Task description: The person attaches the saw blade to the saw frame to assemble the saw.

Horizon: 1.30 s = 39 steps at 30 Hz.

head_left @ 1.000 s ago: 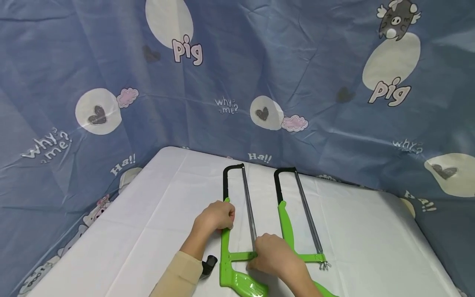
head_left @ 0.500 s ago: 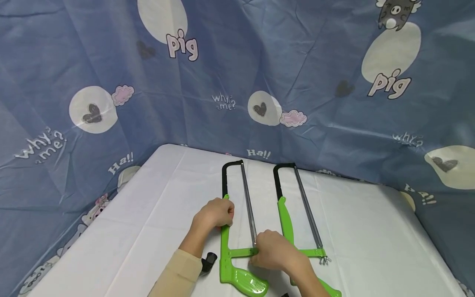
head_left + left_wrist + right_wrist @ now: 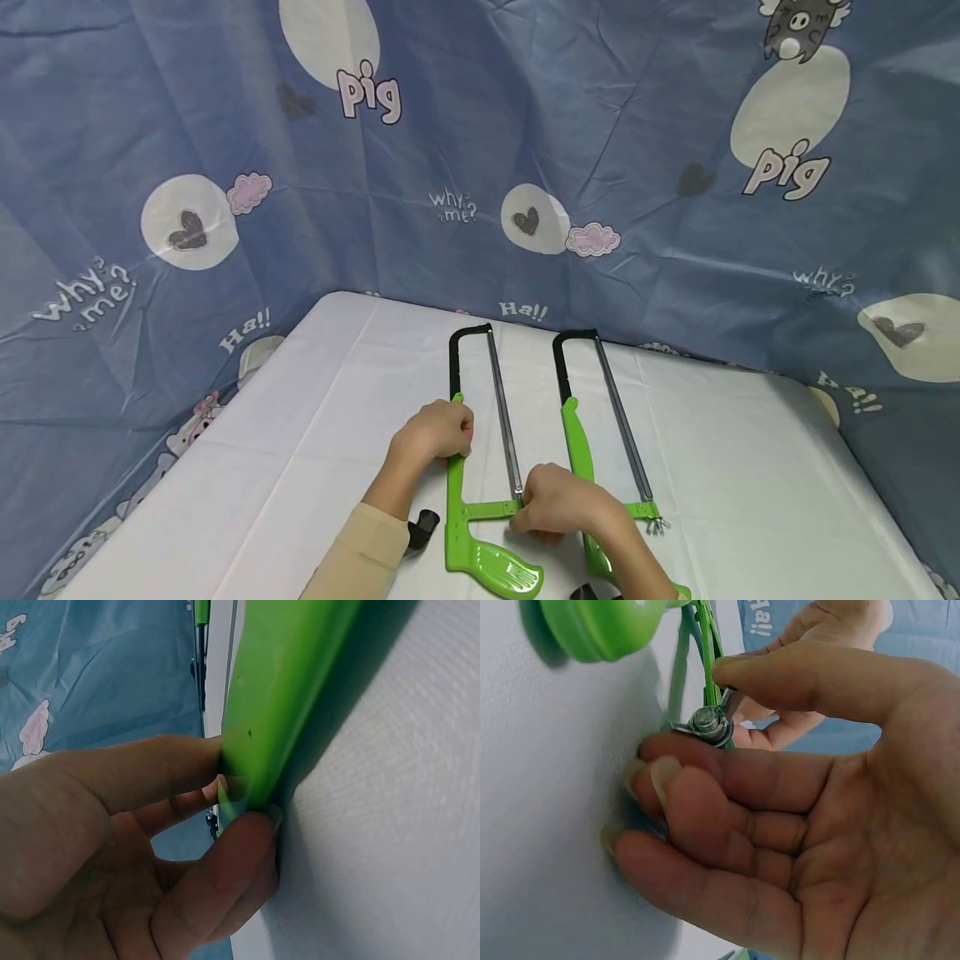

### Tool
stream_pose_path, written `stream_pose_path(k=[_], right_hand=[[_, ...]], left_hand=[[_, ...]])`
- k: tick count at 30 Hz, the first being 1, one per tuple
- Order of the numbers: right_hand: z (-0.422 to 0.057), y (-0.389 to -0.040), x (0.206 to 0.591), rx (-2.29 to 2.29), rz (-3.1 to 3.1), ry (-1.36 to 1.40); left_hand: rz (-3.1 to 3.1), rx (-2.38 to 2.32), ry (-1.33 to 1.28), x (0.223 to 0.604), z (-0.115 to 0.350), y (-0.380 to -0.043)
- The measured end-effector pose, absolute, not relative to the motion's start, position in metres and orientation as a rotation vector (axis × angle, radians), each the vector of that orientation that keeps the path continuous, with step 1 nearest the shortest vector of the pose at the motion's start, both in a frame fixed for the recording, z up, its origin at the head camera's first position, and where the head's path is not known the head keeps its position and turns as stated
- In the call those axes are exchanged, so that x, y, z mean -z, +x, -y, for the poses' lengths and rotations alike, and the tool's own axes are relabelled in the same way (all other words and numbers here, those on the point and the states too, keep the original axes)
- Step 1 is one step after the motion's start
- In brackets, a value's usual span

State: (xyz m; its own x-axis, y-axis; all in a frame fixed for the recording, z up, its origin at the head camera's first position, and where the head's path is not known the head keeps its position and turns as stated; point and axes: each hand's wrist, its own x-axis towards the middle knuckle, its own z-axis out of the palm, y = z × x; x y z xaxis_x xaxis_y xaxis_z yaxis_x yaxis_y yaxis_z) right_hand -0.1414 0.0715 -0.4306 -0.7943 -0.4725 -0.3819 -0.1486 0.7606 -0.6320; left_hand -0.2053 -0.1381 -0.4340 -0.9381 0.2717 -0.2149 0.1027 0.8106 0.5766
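Observation:
Two hacksaws with green handles, black front frames and grey blades lie side by side on the white table. On the left hacksaw (image 3: 495, 567), my left hand (image 3: 438, 432) pinches the green frame bar between thumb and fingers, plainly seen in the left wrist view. My right hand (image 3: 562, 504) is at the end of that saw's green crossbar. The right wrist view has its thumb and index finger about a metal wing nut (image 3: 707, 720), the other fingers curled below. Partly behind the right forearm lies the right hacksaw (image 3: 577, 442), its own wing nut (image 3: 657, 525) showing.
The white table (image 3: 337, 400) meets a blue patterned curtain (image 3: 450, 150) at the back and sides. A black object (image 3: 422, 531) shows beside the left sleeve, and another black piece (image 3: 583, 592) by the right forearm.
My right hand has shifted slightly right and its fingers have turned, baring more of the blade's near end. The left hand keeps its grip. The head view tilted a little earlier.

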Motion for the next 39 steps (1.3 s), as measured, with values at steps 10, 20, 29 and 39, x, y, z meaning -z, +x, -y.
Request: stream_pose_path(k=[10,20,29,39], right_hand=[[-0.0761,-0.1431,0.4329,0.849,-2.356,-0.475],[-0.0768,-0.144,0.4314,0.834,-2.331,-0.523],[-0.0773,-0.1435,0.4321,0.836,-2.316,-0.503],[-0.0797,-0.144,0.4307,0.83,-2.309,-0.509]], left_hand=[[-2.702,-0.845,0.274,0.4352,0.1382,-0.2054],[-2.707,-0.835,0.272,0.438,0.1389,-0.2065],[-2.704,-0.834,0.277,0.4372,0.1389,-0.206],[-2.707,-0.834,0.283,0.4365,0.1377,-0.2062]])
